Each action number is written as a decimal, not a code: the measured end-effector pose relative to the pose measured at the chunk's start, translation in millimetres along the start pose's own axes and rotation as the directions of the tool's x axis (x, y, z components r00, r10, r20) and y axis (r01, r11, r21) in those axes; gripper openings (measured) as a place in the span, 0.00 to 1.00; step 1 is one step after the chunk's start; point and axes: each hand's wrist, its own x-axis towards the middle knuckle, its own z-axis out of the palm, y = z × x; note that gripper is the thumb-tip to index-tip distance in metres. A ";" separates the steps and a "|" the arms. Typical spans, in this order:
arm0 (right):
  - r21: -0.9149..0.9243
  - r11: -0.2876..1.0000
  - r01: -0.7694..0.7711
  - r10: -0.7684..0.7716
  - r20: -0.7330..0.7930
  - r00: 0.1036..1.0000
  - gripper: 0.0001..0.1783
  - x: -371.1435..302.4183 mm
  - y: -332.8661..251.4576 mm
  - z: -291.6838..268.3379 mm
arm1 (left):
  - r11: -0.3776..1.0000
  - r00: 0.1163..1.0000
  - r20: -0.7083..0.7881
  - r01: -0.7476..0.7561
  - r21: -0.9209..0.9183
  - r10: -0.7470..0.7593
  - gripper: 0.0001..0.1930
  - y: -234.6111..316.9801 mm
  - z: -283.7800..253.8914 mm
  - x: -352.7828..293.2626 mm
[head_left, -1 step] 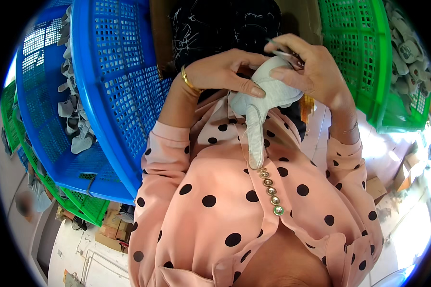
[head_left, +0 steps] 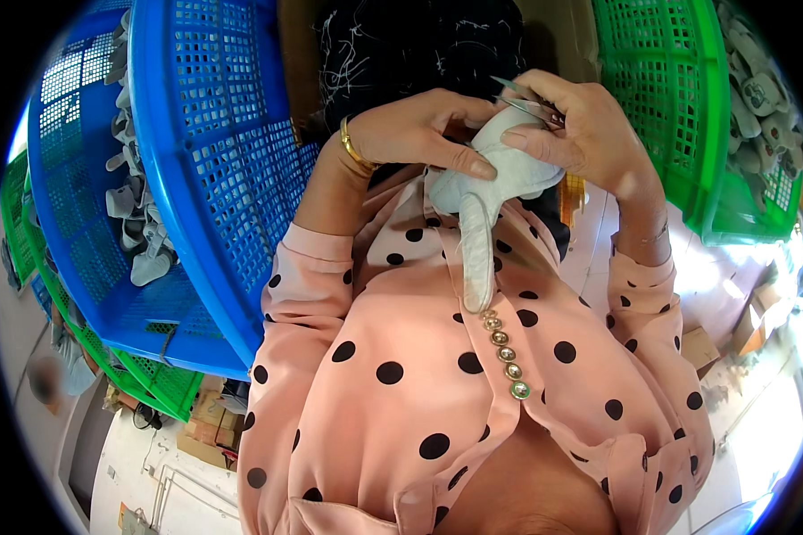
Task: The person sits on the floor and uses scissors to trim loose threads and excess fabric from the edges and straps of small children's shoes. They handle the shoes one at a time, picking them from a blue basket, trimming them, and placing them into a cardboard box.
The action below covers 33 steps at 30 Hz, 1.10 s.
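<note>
A light grey shoe upper is held in front of my body, its long strap hanging down over my polka-dot shirt. My left hand, with a gold bracelet at the wrist, pinches the upper's left side, thumb on top. In my right hand is a small pair of metal thread snips, blades apart and lying by the upper's far edge. The right thumb presses on the upper too. The snips' handles are mostly hidden by my fingers.
Close on my left stands a blue plastic basket, with several pale shoe uppers beyond its near wall. A green basket at right also holds uppers. Dark cloth with loose threads covers my lap. Cardboard boxes lie lower left.
My right fingers have shifted slightly, and the snips' blades show more plainly, spread apart. The left hand and the shoe upper have hardly moved.
</note>
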 end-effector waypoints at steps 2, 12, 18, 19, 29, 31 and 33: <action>0.025 0.997 -0.079 0.076 0.113 0.991 0.26 -4.6 16.5 2.0 | 0.994 0.983 -0.174 0.048 -0.101 -0.065 0.28 -9.4 16.1 -4.5; 0.248 0.950 -0.191 0.208 -0.046 0.977 0.23 -29.6 40.3 30.6 | 0.909 0.642 -0.715 0.067 0.412 0.277 0.06 -23.5 69.8 -20.3; 0.169 0.971 -0.167 0.181 -0.071 0.981 0.21 -26.7 27.5 34.4 | 0.904 0.729 -0.683 -0.316 -0.288 0.038 0.07 -9.8 72.4 -7.9; 0.121 0.981 -0.152 0.162 -0.078 0.984 0.21 -26.2 27.0 34.7 | 0.855 0.736 -0.674 -0.385 -0.347 0.058 0.07 -9.3 70.7 -7.6; 0.106 0.988 -0.113 0.126 -0.128 0.984 0.25 -26.7 32.1 39.7 | 0.978 0.614 -0.781 -0.207 -0.022 0.112 0.11 -21.5 64.3 -20.5; 0.114 0.989 -0.089 0.104 -0.131 0.986 0.25 -24.6 32.7 39.8 | 0.987 0.674 -0.722 -0.075 0.146 0.158 0.17 -18.6 64.2 -25.9; 0.144 0.984 -0.104 0.123 -0.126 0.984 0.26 -23.4 31.1 41.1 | 0.968 0.656 -0.731 0.000 0.249 0.188 0.16 -24.1 65.8 -23.1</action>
